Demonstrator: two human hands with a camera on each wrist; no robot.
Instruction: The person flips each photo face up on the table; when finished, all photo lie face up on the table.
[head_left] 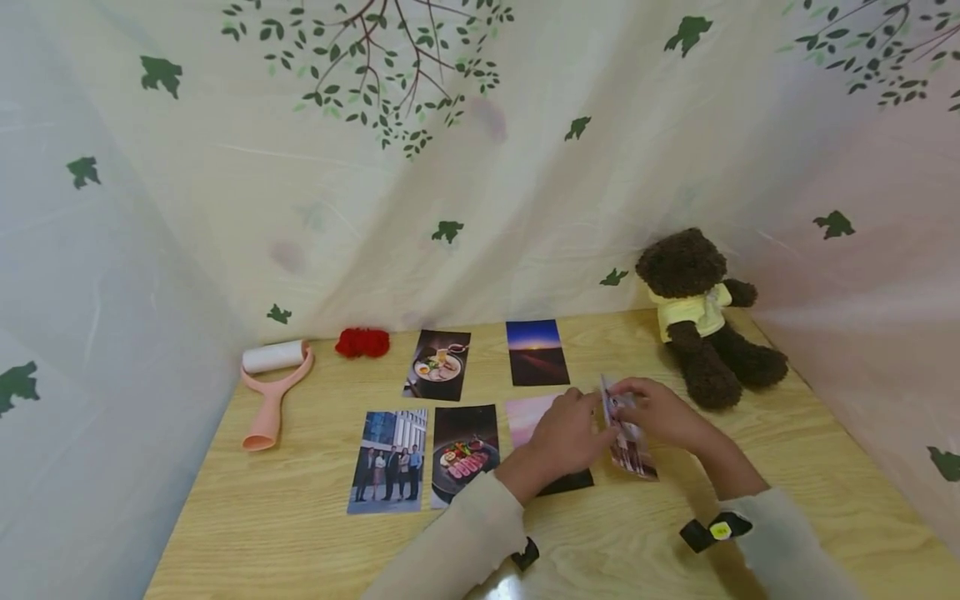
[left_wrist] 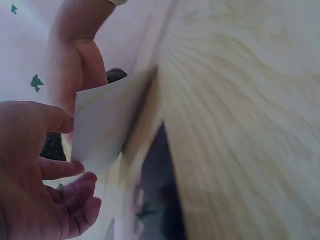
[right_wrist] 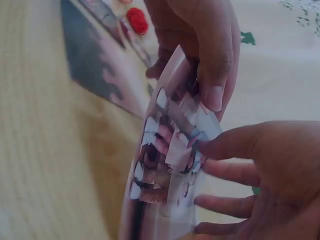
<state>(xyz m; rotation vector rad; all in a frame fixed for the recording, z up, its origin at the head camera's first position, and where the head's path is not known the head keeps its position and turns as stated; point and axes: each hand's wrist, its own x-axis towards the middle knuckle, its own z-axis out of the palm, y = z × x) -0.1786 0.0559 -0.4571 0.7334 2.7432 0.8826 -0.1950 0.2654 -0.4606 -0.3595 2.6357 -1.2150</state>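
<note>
My left hand (head_left: pixel 562 433) pinches the edge of a photo card (head_left: pixel 633 454) that stands tilted above the right part of the table. From the other side my right hand (head_left: pixel 663 417) holds the same card, its fingertips on the edge and picture side in the right wrist view. That side shows several people (right_wrist: pixel 170 150); the plain white back (left_wrist: pixel 105 125) faces the left wrist camera. Beneath my left hand and forearm lies a pink-sky photo (head_left: pixel 525 417), partly hidden.
Flat on the table lie a noodle-bowl photo (head_left: pixel 437 367), a sunset photo (head_left: pixel 537 353), a business-group photo (head_left: pixel 388 462) and a steak photo (head_left: pixel 465 450). A pink lint roller (head_left: pixel 270 400), red fuzzy bundle (head_left: pixel 362 342) and brown teddy bear (head_left: pixel 693 317) stand around them.
</note>
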